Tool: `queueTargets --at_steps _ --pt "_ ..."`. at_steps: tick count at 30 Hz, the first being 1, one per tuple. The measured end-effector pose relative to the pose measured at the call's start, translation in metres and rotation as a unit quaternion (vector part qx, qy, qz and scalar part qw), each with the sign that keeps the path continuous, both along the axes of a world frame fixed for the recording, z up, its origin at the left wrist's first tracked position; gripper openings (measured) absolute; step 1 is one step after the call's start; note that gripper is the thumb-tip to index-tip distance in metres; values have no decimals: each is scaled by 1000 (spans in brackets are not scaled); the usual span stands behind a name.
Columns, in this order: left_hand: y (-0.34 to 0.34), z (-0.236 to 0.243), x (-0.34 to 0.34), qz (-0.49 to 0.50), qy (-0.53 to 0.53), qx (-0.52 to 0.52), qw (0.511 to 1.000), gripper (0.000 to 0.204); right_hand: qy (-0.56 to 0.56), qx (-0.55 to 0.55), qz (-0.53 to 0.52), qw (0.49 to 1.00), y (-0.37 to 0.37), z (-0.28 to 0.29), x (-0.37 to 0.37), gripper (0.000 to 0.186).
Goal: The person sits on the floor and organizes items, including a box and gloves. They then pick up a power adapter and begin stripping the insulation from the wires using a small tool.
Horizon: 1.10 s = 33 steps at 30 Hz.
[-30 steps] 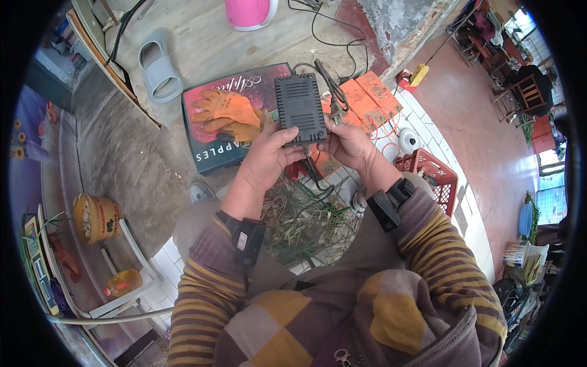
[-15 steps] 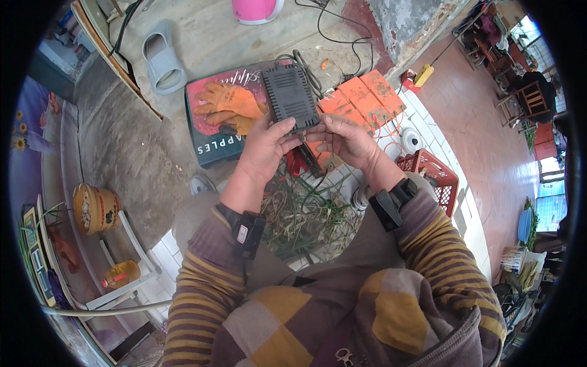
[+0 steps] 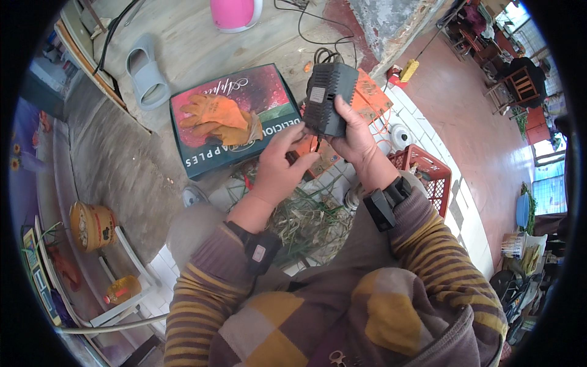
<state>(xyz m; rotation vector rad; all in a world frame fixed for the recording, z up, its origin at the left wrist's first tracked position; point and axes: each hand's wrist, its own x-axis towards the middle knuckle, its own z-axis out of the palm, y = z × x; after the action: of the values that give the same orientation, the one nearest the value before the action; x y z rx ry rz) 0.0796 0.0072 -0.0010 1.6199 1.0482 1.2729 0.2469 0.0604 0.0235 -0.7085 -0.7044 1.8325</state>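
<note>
My right hand (image 3: 358, 140) grips a black vented charger box (image 3: 330, 101), thumb across its near side. The box is tilted, with a pale label on one face and its black cord looped at the far end. Just left of it, my left hand (image 3: 278, 162) is closed around a slim dark-handled tool (image 3: 292, 158), whose exact kind is partly hidden by the fingers. Its fingertips are near the box's lower end. Beyond my left hand lies a green and pink fruit carton (image 3: 214, 160), with orange work gloves (image 3: 220, 116) on top.
Orange blocks (image 3: 370, 101) sit behind the charger. Cut green stalks (image 3: 312, 214) lie between my knees. A red plastic crate (image 3: 428, 177) and a white round lid (image 3: 400, 136) are at right. A grey slipper (image 3: 148, 76) and a pink kettle (image 3: 235, 13) stand farther off.
The charger box has turned and shifted right into my right hand's grip, showing its labelled face. My left hand has let go of it and moved lower, fingers around the dark-handled tool.
</note>
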Motion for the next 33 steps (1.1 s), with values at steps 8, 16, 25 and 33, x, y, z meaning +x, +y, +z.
queueTargets --at_steps 8,16,25,33 --pt "-8 4 -7 -96 68 -169 979 36 190 -2 12 982 7 17 29 66" --pt "-4 5 -15 -102 -42 -264 958 11 177 -4 -15 984 10 28 44 83" --pt "4 -2 -20 -61 -92 -299 948 11 171 15 -13 985 11 32 46 93" --pt "1 -5 -22 -130 -64 -308 940 25 246 44 4 968 16 28 52 92"
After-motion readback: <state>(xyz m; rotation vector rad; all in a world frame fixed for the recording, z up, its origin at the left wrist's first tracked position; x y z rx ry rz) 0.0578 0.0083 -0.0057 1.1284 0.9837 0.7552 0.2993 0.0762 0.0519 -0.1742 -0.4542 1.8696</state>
